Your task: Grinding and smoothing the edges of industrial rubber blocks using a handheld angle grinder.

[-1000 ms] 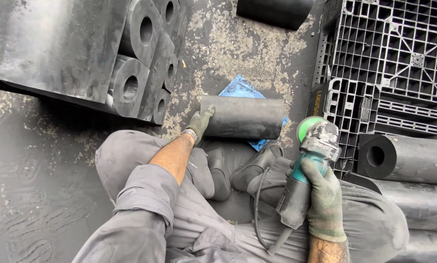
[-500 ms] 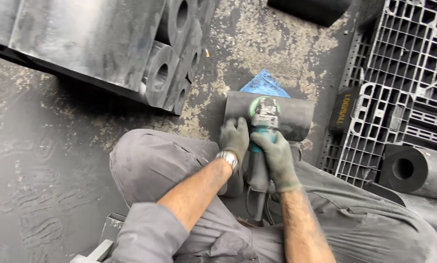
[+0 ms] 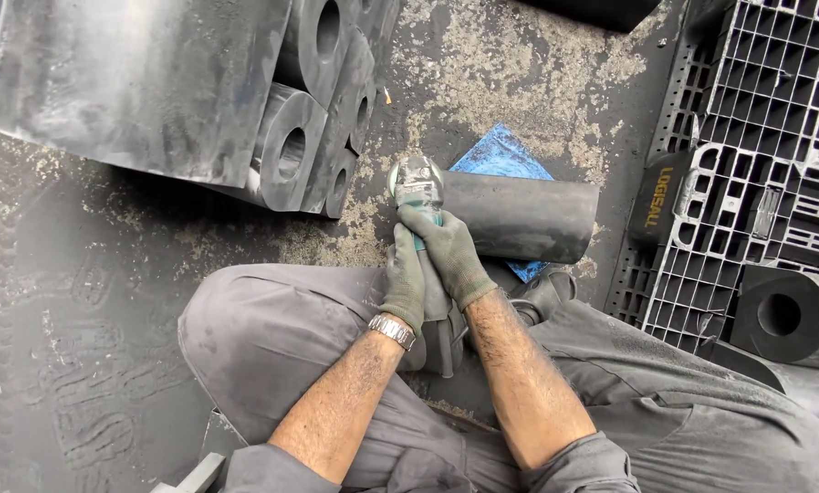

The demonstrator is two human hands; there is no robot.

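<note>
Left hand: grey-green knit work glove, metal-link wristwatch at the cuff | Right hand: matching glove | Forearms bare, grey sleeves rolled above the elbows | Dusty grey trousers

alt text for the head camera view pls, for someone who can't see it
Both gloved hands, left hand and right hand, hold an angle grinder against the left end of a dark cylinder lying on a blue sheet on the gritty floor.

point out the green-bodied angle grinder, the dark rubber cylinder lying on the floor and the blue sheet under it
green-bodied angle grinder (image 3: 417,179), head view, grey head
dark rubber cylinder (image 3: 528,217), head view, curved side
blue sheet (image 3: 502,153), head view, exposed upper corner
</note>
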